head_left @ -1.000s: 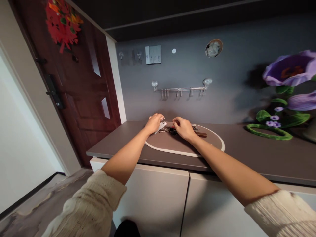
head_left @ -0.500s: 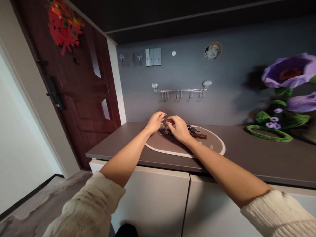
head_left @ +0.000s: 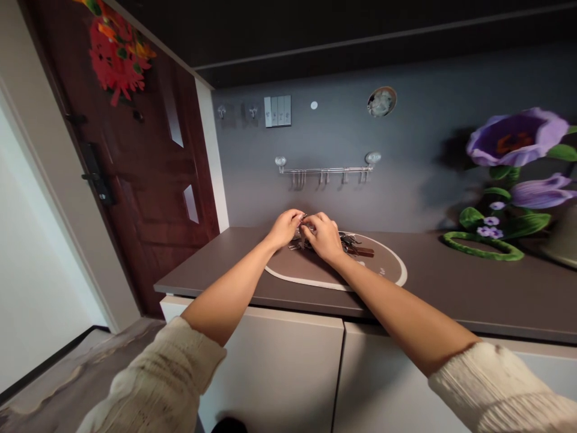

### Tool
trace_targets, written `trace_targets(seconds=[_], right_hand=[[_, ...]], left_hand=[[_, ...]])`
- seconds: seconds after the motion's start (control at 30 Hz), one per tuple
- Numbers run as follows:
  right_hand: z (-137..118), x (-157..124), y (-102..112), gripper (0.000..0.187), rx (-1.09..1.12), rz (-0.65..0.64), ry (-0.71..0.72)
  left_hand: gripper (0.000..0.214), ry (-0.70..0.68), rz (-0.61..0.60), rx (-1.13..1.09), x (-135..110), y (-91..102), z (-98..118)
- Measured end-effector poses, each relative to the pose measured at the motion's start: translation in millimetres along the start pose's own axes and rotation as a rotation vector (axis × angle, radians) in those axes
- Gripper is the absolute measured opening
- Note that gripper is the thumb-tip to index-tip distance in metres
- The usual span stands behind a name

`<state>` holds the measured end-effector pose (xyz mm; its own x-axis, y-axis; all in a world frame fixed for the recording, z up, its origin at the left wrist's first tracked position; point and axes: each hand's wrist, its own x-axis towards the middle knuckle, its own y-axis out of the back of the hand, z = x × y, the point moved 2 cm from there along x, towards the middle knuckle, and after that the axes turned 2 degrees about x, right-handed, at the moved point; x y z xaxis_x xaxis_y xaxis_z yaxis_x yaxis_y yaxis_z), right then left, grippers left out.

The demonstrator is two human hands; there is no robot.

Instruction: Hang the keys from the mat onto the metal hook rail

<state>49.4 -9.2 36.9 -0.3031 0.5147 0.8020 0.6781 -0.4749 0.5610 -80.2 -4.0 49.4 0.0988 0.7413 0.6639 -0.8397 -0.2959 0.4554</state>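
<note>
My left hand (head_left: 285,230) and my right hand (head_left: 323,236) meet over the counter, fingertips nearly touching. Both are closed in a pinch at a bunch of keys (head_left: 302,240), small metal pieces that hang below the fingers; my fingers cover most of it. Underneath is an oval brown mat (head_left: 311,273) with a pale rim. Beside my right hand, a tangle of dark thin items (head_left: 349,242) lies on the mat, partly hidden by that hand. A flat brown strip (head_left: 364,252) sticks out of it to the right; its kind is unclear.
A clear rail with several hooks (head_left: 327,170) is fixed to the grey wall behind the hands. Above it are a switch panel (head_left: 277,111) and a round hole (head_left: 381,102). Purple artificial flowers (head_left: 518,138) stand at right. A dark red door (head_left: 157,180) is at left.
The camera view has shifted slightly. My fingers have drawn closer together around the keys, and the metal tip that showed above them is now mostly covered.
</note>
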Motion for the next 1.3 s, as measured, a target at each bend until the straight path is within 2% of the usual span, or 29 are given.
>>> trace_targets(seconds=[0.33, 0.6, 0.7, 0.97, 1.17, 1.3], right_hand=[[4.8, 3.8, 7.4, 0.019, 0.096, 0.151, 0.001], [13.4, 8.7, 10.0, 0.019, 0.197, 0.197, -0.036], [14.7, 10.1, 10.0, 0.019, 0.226, 0.184, -0.066], [15.7, 10.3, 9.3, 0.019, 0.281, 0.134, -0.117], [15.1, 10.7, 9.0, 0.018, 0.353, 0.115, -0.107], [12.8, 9.7, 9.2, 0.02, 0.429, 0.09, -0.137]], left_hand=[[0.021, 0.049, 0.057, 0.008, 1.2, 5.2, -4.1], [0.022, 0.025, -0.015, -0.074, -0.6, 1.1, -3.4], [0.023, 0.04, -0.081, -0.156, -2.5, -1.5, -1.9], [0.021, 0.023, -0.19, -0.189, -7.3, -3.3, 2.3], [0.026, 0.001, -0.097, -0.173, -9.5, 1.3, 14.3], [0.024, 0.022, -0.073, -0.201, -7.4, 2.1, 11.7]])
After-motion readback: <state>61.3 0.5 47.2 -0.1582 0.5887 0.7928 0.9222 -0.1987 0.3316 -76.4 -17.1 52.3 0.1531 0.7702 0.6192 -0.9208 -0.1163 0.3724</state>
